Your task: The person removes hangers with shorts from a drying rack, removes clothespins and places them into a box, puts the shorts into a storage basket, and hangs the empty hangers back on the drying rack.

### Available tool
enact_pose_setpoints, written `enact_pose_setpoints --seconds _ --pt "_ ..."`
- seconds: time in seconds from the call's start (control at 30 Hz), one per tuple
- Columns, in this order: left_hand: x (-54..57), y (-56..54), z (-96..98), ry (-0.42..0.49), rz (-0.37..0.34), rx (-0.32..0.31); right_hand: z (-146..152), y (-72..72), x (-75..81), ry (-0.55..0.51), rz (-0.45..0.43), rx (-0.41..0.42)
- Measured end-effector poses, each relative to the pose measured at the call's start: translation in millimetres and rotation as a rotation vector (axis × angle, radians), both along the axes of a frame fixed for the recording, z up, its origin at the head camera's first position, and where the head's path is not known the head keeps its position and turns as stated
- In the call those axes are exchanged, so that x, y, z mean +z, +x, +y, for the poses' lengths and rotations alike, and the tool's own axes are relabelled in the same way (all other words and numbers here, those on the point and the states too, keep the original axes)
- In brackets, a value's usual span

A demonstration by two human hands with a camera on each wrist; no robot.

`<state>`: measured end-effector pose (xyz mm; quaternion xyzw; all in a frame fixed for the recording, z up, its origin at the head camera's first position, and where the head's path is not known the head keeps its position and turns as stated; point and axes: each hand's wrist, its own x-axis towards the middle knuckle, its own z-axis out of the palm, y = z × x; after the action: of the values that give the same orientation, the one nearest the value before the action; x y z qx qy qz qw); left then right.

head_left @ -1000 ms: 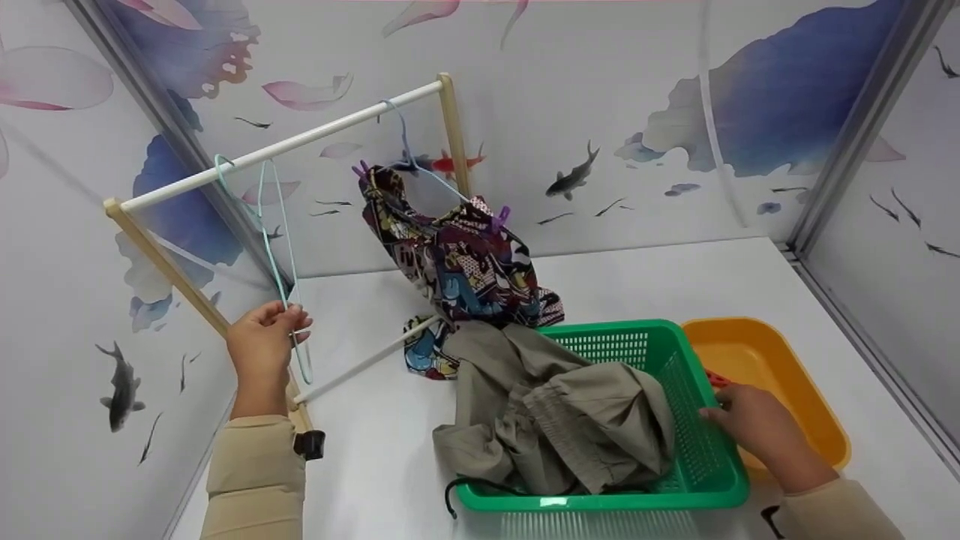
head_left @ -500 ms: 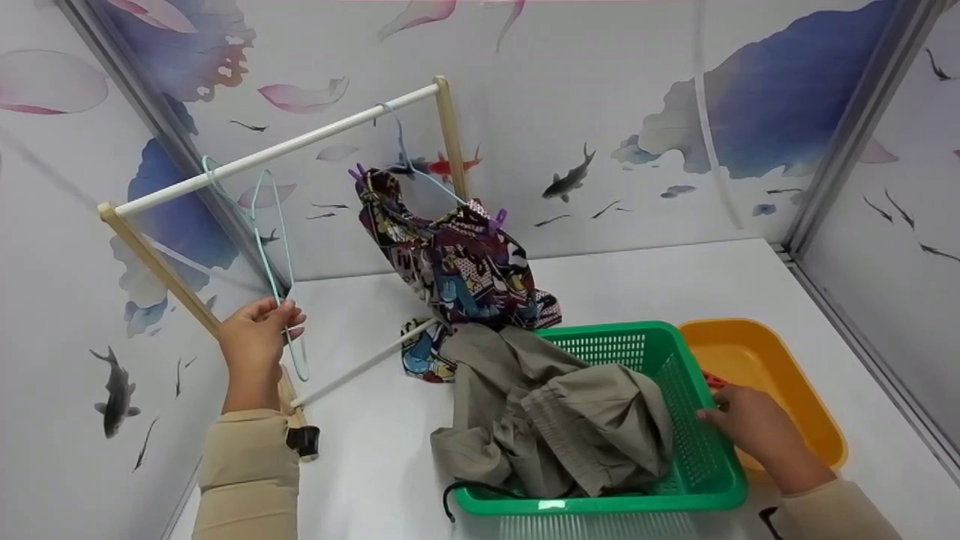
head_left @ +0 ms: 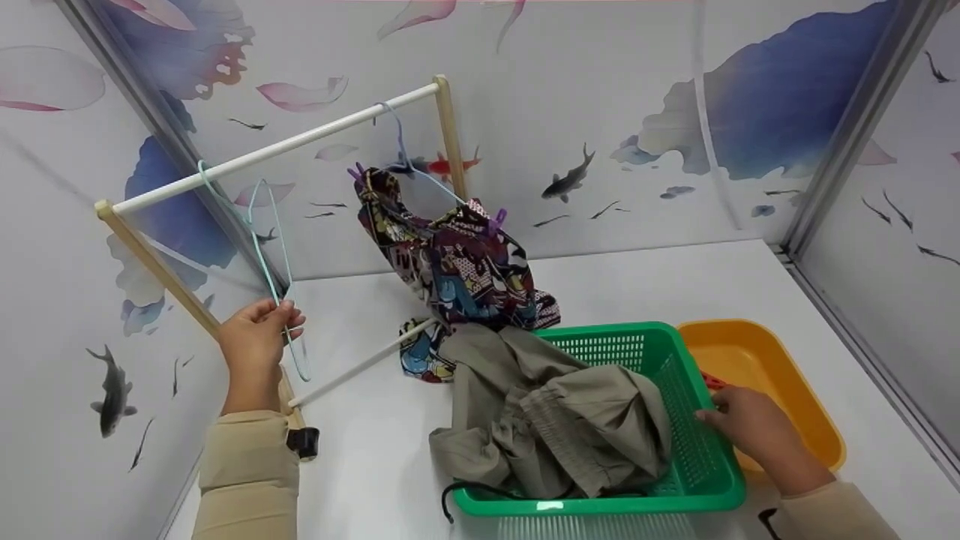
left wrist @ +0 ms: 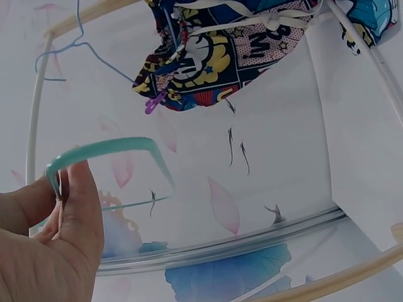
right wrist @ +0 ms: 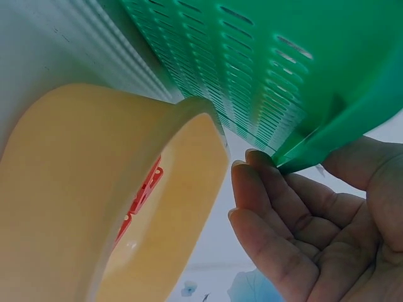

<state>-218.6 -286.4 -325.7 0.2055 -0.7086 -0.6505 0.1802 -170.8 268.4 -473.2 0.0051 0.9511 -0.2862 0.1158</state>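
Note:
My left hand (head_left: 259, 341) pinches the lower end of a turquoise clothes hanger (head_left: 262, 259) between thumb and fingers. The hanger's hook loops over the white rail (head_left: 292, 142) of a small drying rack, and nothing hangs on it. In the left wrist view the bent hanger (left wrist: 104, 147) sits at the fingertips. On the right, my right hand (head_left: 757, 427) grips the side rim of a green basket (head_left: 615, 504), thumb on one side and fingers on the other. Khaki trousers (head_left: 592, 420) with an elastic waist lie bunched in the basket, partly over its left edge.
A patterned garment (head_left: 480, 270) hangs from a blue hanger (head_left: 403, 139), held by purple clothespins (head_left: 499, 220). Right of the basket stands a yellow tub (head_left: 814, 409) with red clothespins (right wrist: 146, 189) inside. The rack's wooden leg (head_left: 161, 270) rises left. Printed walls enclose the white table.
My left hand has drawn the turquoise hanger's lower end slightly left, and its hook has shifted a little along the rail. My right hand stays at the basket rim.

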Motion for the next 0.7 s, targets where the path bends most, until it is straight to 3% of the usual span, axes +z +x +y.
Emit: enact_pose_setpoints --seconds 0.27,0.7 --pt "-0.6 0.3 0.7 0.030 -0.013 -0.005 0.4 -0.4 -0.7 -0.002 -0.011 -0.007" --pt "-5.0 1.8 -1.4 -0.030 -0.030 -0.019 0.5 0.6 -3.1 0.011 0.056 0.011"
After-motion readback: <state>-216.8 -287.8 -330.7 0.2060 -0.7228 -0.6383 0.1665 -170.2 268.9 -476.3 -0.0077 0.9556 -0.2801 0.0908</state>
